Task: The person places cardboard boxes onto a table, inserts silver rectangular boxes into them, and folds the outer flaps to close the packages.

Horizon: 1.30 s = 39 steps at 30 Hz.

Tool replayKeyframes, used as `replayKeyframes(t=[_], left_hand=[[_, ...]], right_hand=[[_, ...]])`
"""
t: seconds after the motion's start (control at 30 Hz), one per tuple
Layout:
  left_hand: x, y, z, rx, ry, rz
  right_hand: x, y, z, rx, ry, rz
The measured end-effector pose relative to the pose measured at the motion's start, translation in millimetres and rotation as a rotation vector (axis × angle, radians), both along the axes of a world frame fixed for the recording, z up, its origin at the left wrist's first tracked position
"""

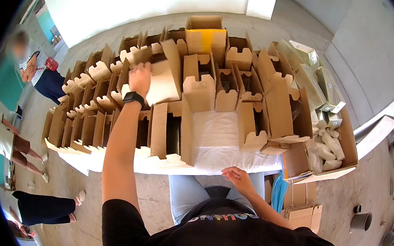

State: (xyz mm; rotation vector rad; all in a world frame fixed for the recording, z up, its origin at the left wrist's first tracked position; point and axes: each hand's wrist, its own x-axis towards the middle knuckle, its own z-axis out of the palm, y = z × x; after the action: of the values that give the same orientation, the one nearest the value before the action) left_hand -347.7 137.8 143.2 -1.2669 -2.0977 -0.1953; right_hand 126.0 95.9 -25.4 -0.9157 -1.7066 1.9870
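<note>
From my remote seat I see a tan cardboard box [163,81] on the far half of the white-covered table [214,131], left of the table's middle, its smooth, pale panel facing up and a tall, stiff side standing next to it. The left hand [140,78] has its fingers bent closed over the box's upper edge; a black watch [133,97] with a squarish face circles that wrist. The right hand [238,178] hovers by the table's near edge, loosely half curled, and I see nothing in it. Open-topped cartons [159,126] with notched flaps stand in close rows over the table's left half. At its far edge I see a yellow-banded carton [207,39]. Toward its right end are slim greyish boxes [309,86] and an open bin carton [348,137] of plump, pale bags [333,145]. Below the table's near right corner hangs blue sheeting [279,193] in soft folds. Beyond the table's left end stands a person in a striped top [39,57].
</note>
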Motion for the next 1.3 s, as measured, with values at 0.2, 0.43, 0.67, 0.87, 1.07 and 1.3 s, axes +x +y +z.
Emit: replayKeyframes(t=[0.2, 0.43, 0.67, 0.87, 1.07, 1.3], left_hand=[[51, -45, 83, 0.416, 0.111, -0.025], [215, -121, 91, 0.499, -0.13, -0.3], [300, -145, 37, 0.32, -0.443, -0.418], [329, -160, -15, 0.109, -0.505, -0.397], [323, -157, -100, -0.057, -0.616, -0.38], [341, -186, -123, 0.201, -0.847, -0.461]], right_hand=[[1, -1, 6, -0.015, 0.038, -0.037], [-6, 11, 96, 0.215, 0.418, -0.13], [8, 7, 113, 0.234, 0.551, 0.001], [18, 2, 84, 0.158, 0.447, 0.071], [0, 1, 53, 0.077, 0.29, 0.087], [-24, -17, 62, 0.186, 0.169, -0.169]])
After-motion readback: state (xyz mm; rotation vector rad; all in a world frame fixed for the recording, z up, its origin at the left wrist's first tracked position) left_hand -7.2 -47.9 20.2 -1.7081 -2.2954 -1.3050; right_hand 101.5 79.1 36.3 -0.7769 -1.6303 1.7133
